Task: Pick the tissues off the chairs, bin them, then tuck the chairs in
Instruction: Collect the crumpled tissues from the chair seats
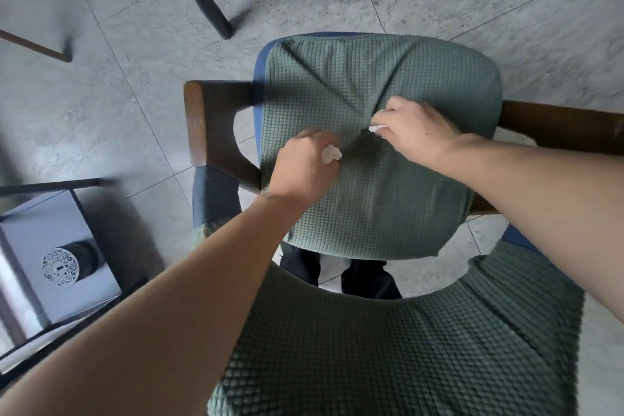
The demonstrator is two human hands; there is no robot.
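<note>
Presently listed: one chair (378,179), seat covered in green waffle-textured fabric, dark wooden armrests either side, green-covered backrest nearest the camera. Left hand (304,169), grip closed round a crumpled white tissue (331,154), resting on the left-centre of the seat. Right hand (415,132), grip pinching a second small white tissue piece (377,128) at the middle of the seat, where the fabric puckers. Both forearms reach over the backrest. Grey tiled floor (135,78) around. One dark side tabletop (50,223) at left, bearing a round patterned object (60,266).
</note>
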